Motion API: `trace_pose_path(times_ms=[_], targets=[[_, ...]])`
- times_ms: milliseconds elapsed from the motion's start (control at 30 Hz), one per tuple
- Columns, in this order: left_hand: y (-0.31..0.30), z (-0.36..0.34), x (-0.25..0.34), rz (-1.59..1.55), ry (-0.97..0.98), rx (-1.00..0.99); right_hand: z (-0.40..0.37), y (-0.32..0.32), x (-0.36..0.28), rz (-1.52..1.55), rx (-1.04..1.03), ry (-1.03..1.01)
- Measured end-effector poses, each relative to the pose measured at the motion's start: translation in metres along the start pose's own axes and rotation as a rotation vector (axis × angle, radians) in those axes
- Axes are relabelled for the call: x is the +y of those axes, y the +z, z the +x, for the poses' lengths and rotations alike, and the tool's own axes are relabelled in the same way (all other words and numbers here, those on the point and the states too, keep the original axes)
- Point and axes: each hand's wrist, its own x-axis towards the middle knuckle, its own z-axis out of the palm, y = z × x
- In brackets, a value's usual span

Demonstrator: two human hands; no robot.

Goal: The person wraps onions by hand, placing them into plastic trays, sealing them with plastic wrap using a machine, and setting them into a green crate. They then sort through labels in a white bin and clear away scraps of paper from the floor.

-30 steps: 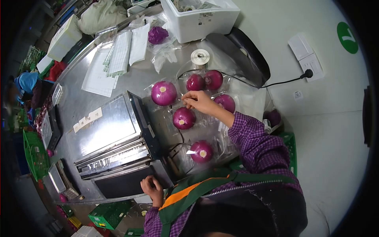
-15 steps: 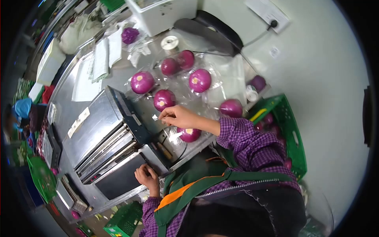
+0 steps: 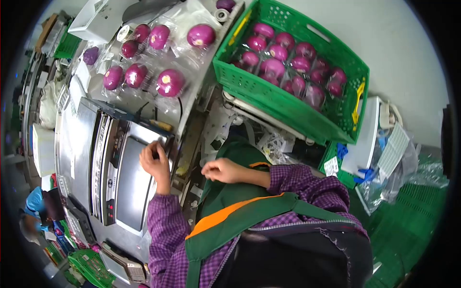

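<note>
Hovering left hand [image 3: 156,165]: over the near corner of the machine's dark plate [image 3: 132,182], fingers loosely curled, gap between thumb and index. Looks empty; can't tell if it's touching the metal.
Right hand [image 3: 223,170]: in front of the green apron [image 3: 216,213], half closed, fingertips bunched close. Nothing visible in it, but something tiny could be hidden, so can't tell.
Red onions on the table: a bunch on clear film, on the steel table [image 3: 196,96] beyond the left hand. The nearest one [image 3: 170,82] sits well apart from both hands, pale cut end showing.
Green crate [image 3: 269,103]: past the table edge, loaded with film-wrapped onions [image 3: 272,68].
Onion feel: probably firm with a bit of heft, kinda slick under film, and they'd bruise if dropped. Round, so they could roll.
Best hold: imo palm over the widest part, fingers well down both sides.
Film: thin, floppy, likely clingy and easy to tear, so better supported from underneath.
</note>
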Motion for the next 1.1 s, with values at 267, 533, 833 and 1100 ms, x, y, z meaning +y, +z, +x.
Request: trace_pose_path(times_ms=[267,533,833,1100], targets=[[0.008,-0.005,-0.007,0.041,0.063,-0.102,-0.078,0.027,0.043,-0.273,0.094,-0.038],[-0.01,-0.128,-0.008,-0.232,-0.053,-0.446,-0.124,0.038,0.095,-0.079,0.209,-0.083],[-0.077,-0.284,0.087,-0.256,-0.604,-1.683,-0.312,0.003,0.267,-0.299,0.367,0.16],[-0.105,-0.357,0.141,-0.284,-0.668,-1.582,-0.398,-0.029,0.268,-0.092,0.383,0.507]])
